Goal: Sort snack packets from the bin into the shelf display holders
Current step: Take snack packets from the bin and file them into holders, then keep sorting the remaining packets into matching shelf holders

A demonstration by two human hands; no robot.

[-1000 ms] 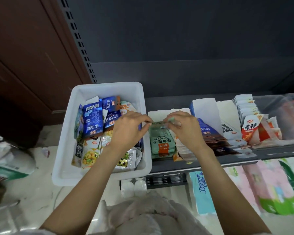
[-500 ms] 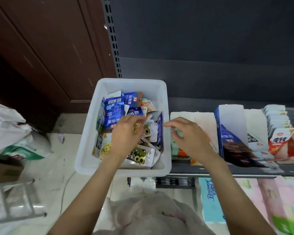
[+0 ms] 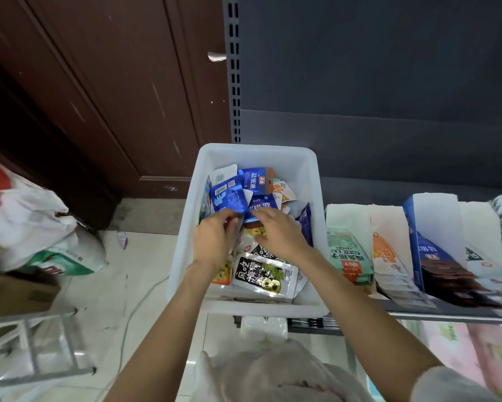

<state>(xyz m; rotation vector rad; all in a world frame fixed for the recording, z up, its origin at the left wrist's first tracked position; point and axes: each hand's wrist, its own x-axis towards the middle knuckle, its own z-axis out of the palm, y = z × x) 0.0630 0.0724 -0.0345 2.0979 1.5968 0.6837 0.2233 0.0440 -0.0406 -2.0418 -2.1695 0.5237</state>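
Observation:
A white plastic bin (image 3: pixel 186 256) stands at the shelf's left end, full of loose snack packets. Both my hands are inside it. My left hand (image 3: pixel 213 242) has its fingers curled at the lower edge of a shiny blue packet (image 3: pixel 229 197) and seems to pinch it. My right hand (image 3: pixel 280 232) lies with fairly straight fingers on another blue packet (image 3: pixel 262 206). A black-and-white packet (image 3: pixel 262 274) lies at the bin's near end. On the shelf to the right stand display holders: one with green packets (image 3: pixel 346 253), one with orange-and-white packets (image 3: pixel 386 256), and a blue one (image 3: pixel 429 253).
A dark wooden door (image 3: pixel 99 97) stands left of the grey shelf upright (image 3: pixel 233 68). Plastic bags (image 3: pixel 35 227) and a metal rack (image 3: pixel 35 352) sit on the tiled floor at the left. Tissue packs (image 3: pixel 461 343) fill the lower shelf.
My right hand has left the green packets in the holder and moved left into the bin. My left hand moved deeper into the bin to the blue packet. The view swung left.

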